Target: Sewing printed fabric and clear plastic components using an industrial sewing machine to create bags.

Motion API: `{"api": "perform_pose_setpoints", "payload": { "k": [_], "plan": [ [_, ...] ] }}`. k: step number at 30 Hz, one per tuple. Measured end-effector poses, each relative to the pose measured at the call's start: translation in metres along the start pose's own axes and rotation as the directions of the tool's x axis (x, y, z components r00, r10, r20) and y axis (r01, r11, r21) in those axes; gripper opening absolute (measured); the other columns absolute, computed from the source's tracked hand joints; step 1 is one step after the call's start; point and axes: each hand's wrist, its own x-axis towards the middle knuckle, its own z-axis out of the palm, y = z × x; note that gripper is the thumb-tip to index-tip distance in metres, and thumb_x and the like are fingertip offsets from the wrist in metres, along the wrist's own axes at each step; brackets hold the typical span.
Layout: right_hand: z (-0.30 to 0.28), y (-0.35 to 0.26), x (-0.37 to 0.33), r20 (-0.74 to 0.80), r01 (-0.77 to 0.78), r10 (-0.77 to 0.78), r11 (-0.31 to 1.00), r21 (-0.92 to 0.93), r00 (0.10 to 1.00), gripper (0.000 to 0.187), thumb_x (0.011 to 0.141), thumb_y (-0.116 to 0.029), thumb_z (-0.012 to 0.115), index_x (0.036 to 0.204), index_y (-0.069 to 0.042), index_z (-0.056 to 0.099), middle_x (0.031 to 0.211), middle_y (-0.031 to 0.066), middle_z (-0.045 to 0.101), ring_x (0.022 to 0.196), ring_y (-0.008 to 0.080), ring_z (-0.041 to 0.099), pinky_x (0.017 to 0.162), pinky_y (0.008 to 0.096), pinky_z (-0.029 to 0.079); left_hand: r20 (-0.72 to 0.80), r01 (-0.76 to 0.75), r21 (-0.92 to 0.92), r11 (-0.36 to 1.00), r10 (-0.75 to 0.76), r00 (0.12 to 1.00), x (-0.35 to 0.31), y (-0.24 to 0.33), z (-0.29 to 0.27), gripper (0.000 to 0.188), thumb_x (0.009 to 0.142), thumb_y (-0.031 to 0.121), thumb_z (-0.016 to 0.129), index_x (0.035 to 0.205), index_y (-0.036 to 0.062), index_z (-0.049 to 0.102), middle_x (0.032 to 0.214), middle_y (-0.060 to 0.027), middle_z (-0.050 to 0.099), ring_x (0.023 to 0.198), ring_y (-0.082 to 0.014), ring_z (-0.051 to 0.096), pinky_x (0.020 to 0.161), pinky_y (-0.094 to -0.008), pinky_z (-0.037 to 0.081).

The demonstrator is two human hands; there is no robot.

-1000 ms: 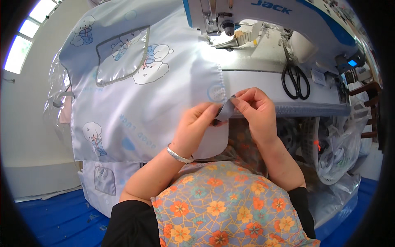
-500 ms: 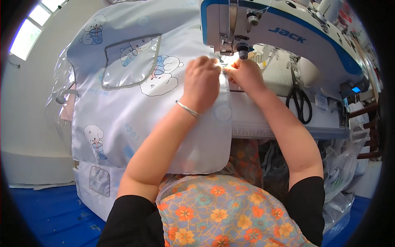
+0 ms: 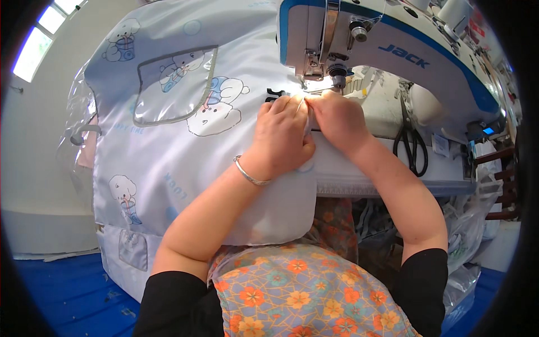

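A large pale cloth (image 3: 224, 163) printed with cartoon puppies spreads over the sewing machine table. My left hand (image 3: 283, 132) rests on it near the right edge, fingers stretched toward the needle area and thumb apart. Close beside it, my right hand (image 3: 339, 121) pinches the cloth's edge, its fingertips partly hidden. Both hands are just in front of the lit presser foot area of the sewing machine (image 3: 387, 53). A small black mark or label (image 3: 273, 94) shows at the left fingertips. On the cloth is a clear pocket (image 3: 174, 95) with grey binding.
Black-handled scissors (image 3: 411, 143) lie on the table right of my right forearm. White thread cones (image 3: 453, 18) stand on top of the machine. Clear plastic (image 3: 469, 241) hangs at the right, and a blue floor covering (image 3: 73, 292) shows at lower left.
My left hand has moved slightly down and flattened from a bunched grip, uncovering the black mark. My right hand has come closer to it. The view has shifted a little.
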Motion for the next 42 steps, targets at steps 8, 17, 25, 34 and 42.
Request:
{"api": "perform_pose_setpoints", "payload": {
  "k": [8,17,25,34,42],
  "plan": [
    [-0.003,0.001,0.002,0.129,-0.007,0.012,0.999,-0.035,0.992,0.017,0.091,-0.017,0.057,0.097,-0.009,0.071,0.088,0.0141,0.069,0.082,0.0331,0.070,0.068,0.0453,0.055,0.017,-0.068,-0.053,0.996,0.069,0.997,0.002,-0.012,-0.005,0.057,0.071,0.016,0.067,0.125,-0.0017,0.064,0.125,-0.0155,0.065,0.124,-0.0315,0.056,0.104,-0.0452,0.043],
    [-0.006,0.004,-0.004,0.038,0.043,-0.045,0.998,0.045,0.998,0.011,0.092,-0.015,0.062,0.095,-0.007,0.069,0.084,0.0135,0.068,0.075,0.0335,0.068,0.066,0.0442,0.054,0.046,-0.104,-0.083,0.991,0.108,0.993,0.011,-0.027,-0.011,0.048,0.069,0.012,0.065,0.115,-0.0002,0.066,0.118,-0.0155,0.066,0.117,-0.0329,0.058,0.097,-0.0452,0.044],
    [-0.059,0.022,0.013,-0.136,-0.165,0.218,0.932,0.321,0.967,0.014,0.087,-0.011,0.076,0.098,-0.003,0.073,0.077,0.0145,0.068,0.066,0.0232,0.068,0.061,0.0338,0.051,0.000,-0.113,-0.084,0.990,0.113,0.994,0.015,-0.020,-0.007,0.041,0.070,0.014,0.066,0.108,0.0002,0.068,0.108,-0.0177,0.064,0.113,-0.0349,0.058,0.098,-0.0469,0.045],
    [-0.109,0.032,-0.081,-0.051,-0.369,0.385,0.909,0.194,0.921,0.014,0.092,-0.013,0.074,0.099,-0.001,0.074,0.082,0.0153,0.073,0.070,0.0225,0.071,0.065,0.0325,0.054,0.052,-0.089,-0.002,0.996,0.089,0.995,0.011,-0.005,-0.007,0.049,0.075,0.011,0.068,0.121,-0.0029,0.067,0.130,-0.0236,0.062,0.125,-0.0406,0.055,0.110,-0.0500,0.042],
    [-0.178,0.129,-0.174,-0.333,-0.615,0.520,0.712,-0.338,0.786,0.018,0.088,-0.021,0.070,0.096,-0.006,0.076,0.095,0.0163,0.073,0.089,0.0371,0.070,0.077,0.0476,0.055,0.007,-0.118,0.042,0.992,0.118,0.993,0.011,-0.005,-0.004,0.051,0.075,0.011,0.068,0.123,-0.0046,0.065,0.133,-0.0241,0.061,0.126,-0.0399,0.055,0.111,-0.0483,0.041]
  ]
}}
